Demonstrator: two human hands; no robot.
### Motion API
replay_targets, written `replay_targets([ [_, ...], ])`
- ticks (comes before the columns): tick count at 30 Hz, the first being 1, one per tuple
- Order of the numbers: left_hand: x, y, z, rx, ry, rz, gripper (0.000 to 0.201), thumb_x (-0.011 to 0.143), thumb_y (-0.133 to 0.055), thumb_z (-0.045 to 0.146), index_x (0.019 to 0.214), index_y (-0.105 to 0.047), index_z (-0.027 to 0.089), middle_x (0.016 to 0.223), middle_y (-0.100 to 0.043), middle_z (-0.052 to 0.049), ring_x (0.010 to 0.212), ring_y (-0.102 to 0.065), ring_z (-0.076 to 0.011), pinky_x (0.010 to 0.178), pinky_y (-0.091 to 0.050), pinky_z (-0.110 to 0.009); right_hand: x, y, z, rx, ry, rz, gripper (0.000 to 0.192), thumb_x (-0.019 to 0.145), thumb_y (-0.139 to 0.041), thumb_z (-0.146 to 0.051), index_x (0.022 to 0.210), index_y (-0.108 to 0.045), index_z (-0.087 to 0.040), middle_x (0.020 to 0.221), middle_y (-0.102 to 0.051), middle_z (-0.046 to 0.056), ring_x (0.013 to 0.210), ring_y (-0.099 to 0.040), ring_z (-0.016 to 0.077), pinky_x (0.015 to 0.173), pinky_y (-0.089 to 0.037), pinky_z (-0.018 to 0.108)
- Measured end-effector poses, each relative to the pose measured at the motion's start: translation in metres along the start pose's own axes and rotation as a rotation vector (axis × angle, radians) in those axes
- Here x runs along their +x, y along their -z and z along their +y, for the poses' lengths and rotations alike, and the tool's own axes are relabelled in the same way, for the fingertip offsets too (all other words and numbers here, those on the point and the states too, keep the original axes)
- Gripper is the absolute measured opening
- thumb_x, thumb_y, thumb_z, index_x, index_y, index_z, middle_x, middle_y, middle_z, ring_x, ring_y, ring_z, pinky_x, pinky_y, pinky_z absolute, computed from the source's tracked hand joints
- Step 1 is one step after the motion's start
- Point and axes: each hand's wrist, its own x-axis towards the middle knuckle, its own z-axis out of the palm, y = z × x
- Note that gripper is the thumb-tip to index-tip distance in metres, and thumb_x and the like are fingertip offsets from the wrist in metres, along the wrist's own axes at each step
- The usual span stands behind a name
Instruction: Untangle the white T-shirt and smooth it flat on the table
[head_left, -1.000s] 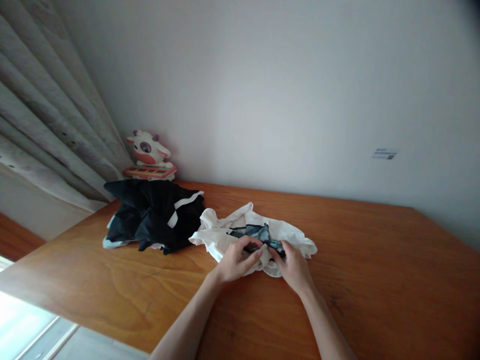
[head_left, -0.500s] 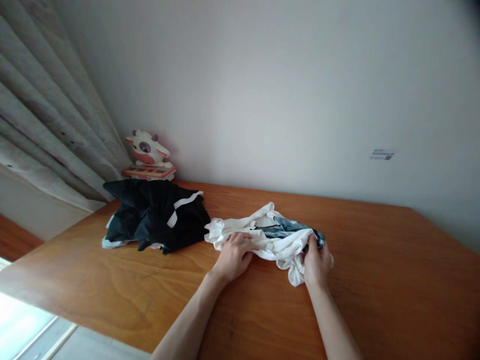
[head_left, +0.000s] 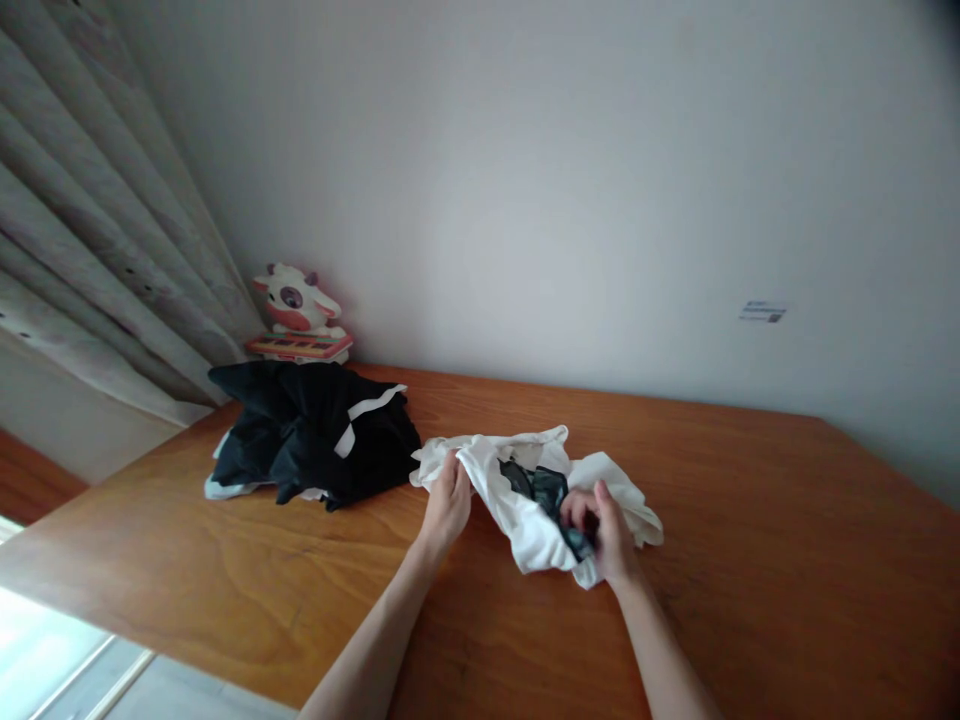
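Observation:
A crumpled white shirt (head_left: pixel 525 520) with a dark grey-blue patterned part (head_left: pixel 534 483) lies on the wooden table. My left hand (head_left: pixel 448 503) is closed on the shirt's left side, lifting an edge between thumb and fingers. At the right of the cloth, my right hand (head_left: pixel 606 530) has its fingers curled into the dark patterned part, the thumb raised. Its fingertips are partly hidden and slightly blurred. Left of the shirt, close to its end, rests a heap of black clothing (head_left: pixel 300 425) with a white stripe.
A cow-shaped toy keyboard (head_left: pixel 300 320) stands behind the black heap in the far left corner. A patterned curtain (head_left: pixel 97 240) hangs at the left. The table (head_left: pixel 750 560) meets a pale wall (head_left: pixel 525 200) bearing a small label (head_left: pixel 763 311).
My left hand has turned and raised an edge of the shirt it lay on before. My right hand has moved left and nearer, and the shirt is spread differently, its right part opened out.

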Motion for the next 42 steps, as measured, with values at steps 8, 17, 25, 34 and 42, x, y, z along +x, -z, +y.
replay_targets([
  [8,-0.008,0.007,0.016,-0.008,0.011,-0.203,0.039,0.092,-0.046,0.055,0.08,-0.063,0.023,0.09,-0.069,-0.008,0.093,-0.062,-0.0256,0.086,-0.053,-0.037,0.001,-0.01,-0.006,-0.077,-0.03,0.077,0.045,0.084,-0.069,-0.067,0.085,-0.065,-0.022,0.078,-0.07,0.004,0.07,-0.063,0.0194,0.066,-0.052,0.03],
  [17,-0.02,0.006,0.035,-0.025,-0.138,-0.83,0.035,0.08,-0.054,0.047,0.059,-0.048,0.02,0.068,-0.054,-0.003,0.066,-0.05,-0.0172,0.065,-0.047,-0.03,-0.009,-0.014,-0.006,-0.453,0.276,-0.266,0.038,0.079,-0.079,-0.056,0.098,-0.075,-0.023,0.09,-0.073,0.006,0.087,-0.067,0.0262,0.081,-0.054,0.038],
  [25,-0.019,0.008,0.043,-0.092,-0.094,-0.716,0.042,0.085,-0.048,0.06,0.067,-0.046,0.022,0.079,-0.054,-0.004,0.074,-0.05,-0.0195,0.072,-0.047,-0.033,-0.007,-0.017,-0.013,-0.32,0.158,-0.115,0.039,0.093,-0.061,-0.059,0.084,-0.071,-0.023,0.075,-0.073,0.003,0.068,-0.066,0.0204,0.066,-0.051,0.029],
  [34,-0.021,-0.005,0.025,-0.031,-0.014,-0.578,0.046,0.081,-0.072,0.058,0.081,-0.044,0.023,0.076,-0.048,0.003,0.073,-0.046,-0.0143,0.069,-0.043,-0.027,0.001,-0.01,0.006,-0.426,0.295,0.089,0.029,0.096,-0.058,-0.048,0.103,-0.069,-0.022,0.107,-0.076,0.011,0.103,-0.069,0.0272,0.092,-0.054,0.041],
  [42,-0.023,-0.004,0.013,0.275,-0.02,-0.587,0.049,0.076,-0.079,0.04,0.113,-0.056,0.021,0.101,-0.066,-0.004,0.089,-0.06,-0.022,0.08,-0.048,-0.034,0.002,-0.006,0.022,-0.746,0.29,-0.069,0.025,0.095,-0.059,-0.04,0.097,-0.073,-0.02,0.096,-0.078,0.009,0.094,-0.07,0.0278,0.09,-0.048,0.04],
])
